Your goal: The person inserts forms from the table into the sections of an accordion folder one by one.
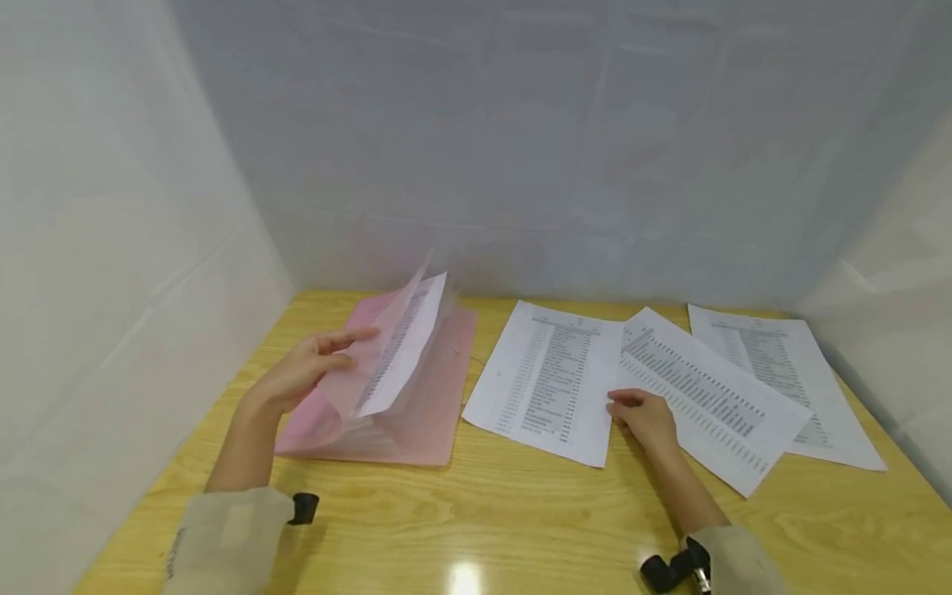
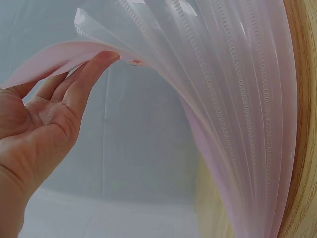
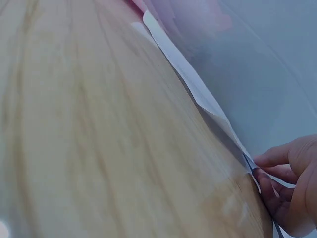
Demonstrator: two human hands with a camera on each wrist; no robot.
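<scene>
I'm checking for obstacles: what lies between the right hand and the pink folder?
The leftmost loose sheet, then a narrow strip of table; the head view shows both.

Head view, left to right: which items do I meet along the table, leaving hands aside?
Open pink folder → printed sheet nearest the folder → slanted printed sheet → far-right printed sheet, partly covered by the slanted one.

"Is that folder (image 1: 457, 372) plastic?"
"Looks it, smooth and glossy, its clear sleeves (image 2: 223, 89) too."
"Right of the folder?"
"3 paper sheets (image 1: 550, 380), matt."
"Under it?"
"Wood-grained tabletop (image 1: 394, 529), shiny."
"Behind it?"
"Creased sheeting (image 1: 521, 165), dull."
</scene>
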